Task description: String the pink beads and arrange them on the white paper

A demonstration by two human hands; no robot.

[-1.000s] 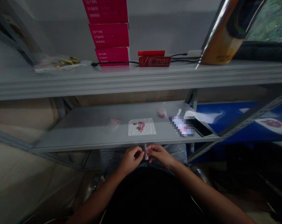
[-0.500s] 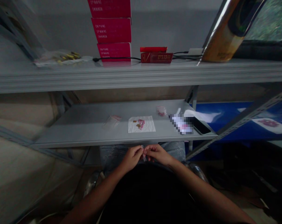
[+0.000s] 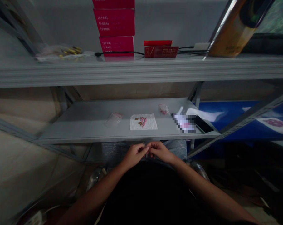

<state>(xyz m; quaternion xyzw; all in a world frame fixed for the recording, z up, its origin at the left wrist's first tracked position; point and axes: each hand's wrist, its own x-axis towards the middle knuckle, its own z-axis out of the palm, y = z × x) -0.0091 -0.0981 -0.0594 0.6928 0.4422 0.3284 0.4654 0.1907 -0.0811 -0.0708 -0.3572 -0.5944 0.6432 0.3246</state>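
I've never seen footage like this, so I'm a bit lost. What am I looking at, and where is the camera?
There is no machine here. This is a view from a camera worn on a person's head, looking forward and down at their own bare hands. The left hand and right hand meet in front of the body, pinching a small clear item, too small to identify. Just ahead, a grey metal shelf holds a clear plastic bag, a white printed sheet, another small bag and a black phone. Red boxes are stacked on the shelf above.
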